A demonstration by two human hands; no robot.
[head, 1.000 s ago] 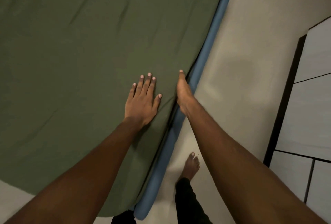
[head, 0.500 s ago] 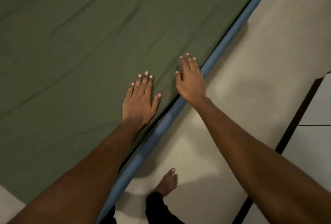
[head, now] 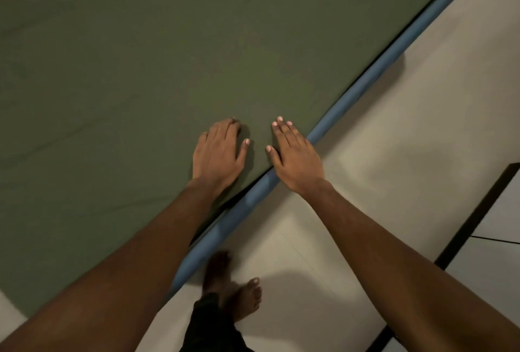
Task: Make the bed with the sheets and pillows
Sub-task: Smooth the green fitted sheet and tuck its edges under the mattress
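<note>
1. Pale floor [head: 394, 154] runs to the right of both hands, with a dark strip [head: 475, 211] and light panels [head: 495, 281] beyond it.
2. From my feed, the olive-green sheet [head: 140, 84] covers the bed ahead and to the left of the hands. It lies mostly smooth, with a few faint creases.
3. The blue mattress edge [head: 365, 81] shows as a band along the sheet's border and passes under the right hand's heel.
4. The left hand [head: 218, 151] lies palm down on the sheet, thumb spread and fingertips bent a little. I see nothing held in it.
5. The right hand [head: 295, 157], just beside the left, lies flat with straight fingers. Its fingertips are on the sheet and its heel is over the blue edge. It holds nothing.
6. Nearer me than the hands, a bare foot [head: 247, 301] and a dark trouser leg [head: 208, 329] stand on the floor beside the mattress edge. A blurred shape next to the foot I cannot make out.
</note>
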